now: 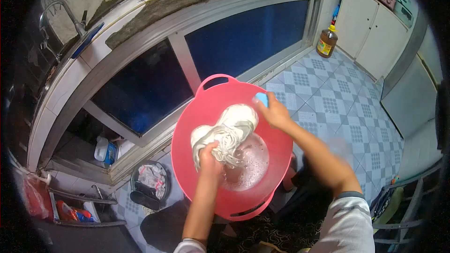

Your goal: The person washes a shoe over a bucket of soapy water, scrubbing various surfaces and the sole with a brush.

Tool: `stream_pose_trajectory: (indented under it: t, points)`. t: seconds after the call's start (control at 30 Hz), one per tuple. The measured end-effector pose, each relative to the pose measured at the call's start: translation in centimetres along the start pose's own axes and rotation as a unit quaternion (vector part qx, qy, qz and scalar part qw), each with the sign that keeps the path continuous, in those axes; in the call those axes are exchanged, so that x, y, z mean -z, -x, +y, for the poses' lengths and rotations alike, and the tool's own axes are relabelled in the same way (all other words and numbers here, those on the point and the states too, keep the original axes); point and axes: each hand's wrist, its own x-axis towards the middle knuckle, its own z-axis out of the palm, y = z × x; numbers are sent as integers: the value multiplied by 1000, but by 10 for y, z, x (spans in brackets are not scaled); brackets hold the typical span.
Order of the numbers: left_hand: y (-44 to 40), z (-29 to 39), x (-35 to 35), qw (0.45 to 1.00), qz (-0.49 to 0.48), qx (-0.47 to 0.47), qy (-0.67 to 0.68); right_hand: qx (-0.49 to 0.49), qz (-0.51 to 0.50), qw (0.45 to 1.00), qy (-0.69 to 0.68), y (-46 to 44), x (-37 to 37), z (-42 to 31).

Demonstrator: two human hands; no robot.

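Observation:
A large pink tub [279, 159] with cut-out handles stands in front of me, with foamy water [251, 166] in its bottom. My left hand [210, 159] is closed round the lower part of a wet white bundle [229, 129] over the water. The bundle has two rounded ends and many loose, string-like strands; its exact kind is unclear. At the tub's upper right rim, my right hand [275, 113] grips a small light-blue block [261, 99], whose kind I cannot make out. The block is apart from the bundle.
A basin [164, 182] holding pale patterned cloth sits on the floor at left. Sliding glass cabinet doors [248, 37] run behind the tub. A large oil bottle [326, 42] stands near the white cupboard [361, 23]. A rack [408, 206] is at right.

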Motion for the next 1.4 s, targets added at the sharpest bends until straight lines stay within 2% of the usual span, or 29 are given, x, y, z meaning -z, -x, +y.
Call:
stream_pose_trajectory:
  t: [0.03,0.1,0.13,0.2,0.23,0.27,0.33,0.37,0.4,0.47,0.5,0.53,0.6,0.67,0.73,0.9,0.97,1.0,1.07,1.1,1.17,1.2,1.27,1.3,1.33,1.37,1.4]
  points:
    - [1,10,-3,996,-40,54,53,1,-2,1000,3,-5,2,4]
    - [-9,17,2,992,-46,87,79,-24,-76,966,-247,-10,2,7]
    - [-12,18,5,986,-55,119,102,-25,-80,966,-244,-7,3,6]
    - [-15,17,10,985,-51,137,94,-73,-163,963,-200,-2,7,2]
    - [-15,18,12,988,-39,149,32,-61,-227,957,-170,-4,10,5]
    - [-15,18,12,986,-26,162,-29,-62,-230,957,-166,-5,9,11]
    - [-4,22,-2,986,-13,159,-58,26,-348,937,-15,-3,7,14]
    - [1,23,-6,983,-2,156,-93,21,-393,918,-46,5,11,7]
    - [2,22,-1,983,0,157,-91,20,-396,917,-45,5,8,11]
    - [1,23,11,974,-45,150,-167,-184,-529,814,-153,3,-2,21]
    - [5,26,7,978,-40,135,-156,-193,-521,789,-263,11,-5,27]
    - [4,29,7,977,-41,134,-158,-192,-520,789,-265,15,-10,31]
    - [3,32,6,982,-127,96,-96,-223,-554,657,-460,21,-15,37]
    - [3,29,5,980,-139,64,-127,-231,-544,668,-451,26,-15,35]
    - [6,28,1,969,-156,-2,-192,-253,-536,609,-527,36,-19,38]
    - [3,25,-3,964,-154,-65,-207,-226,-500,610,-572,51,-19,38]
    - [-13,19,15,915,-59,-177,-359,-193,-455,653,-574,49,-25,47]
    - [-10,22,11,914,-56,-180,-359,-191,-458,652,-573,51,-21,44]
    - [-5,28,-5,857,75,-275,-430,-197,-404,689,-569,56,-5,33]
    - [-7,28,-7,857,76,-278,-427,-195,-406,690,-566,57,-3,31]
    - [-12,27,-9,868,131,-368,-306,-176,-380,677,-605,59,0,29]
    - [-17,22,-6,868,133,-372,-302,-174,-382,679,-602,58,-2,32]
    - [-27,10,5,949,157,-262,-79,-169,-379,645,-642,54,-8,37]
    - [-23,12,9,990,31,-128,-56,-166,-382,646,-639,56,-6,30]
    - [-27,1,24,989,31,-133,-53,-162,-386,624,-660,60,-2,19]
    - [-40,-20,47,971,-170,17,165,-157,-389,601,-680,62,-1,11]
    - [-48,-34,57,846,-354,165,362,-156,-393,602,-677,62,-6,10]
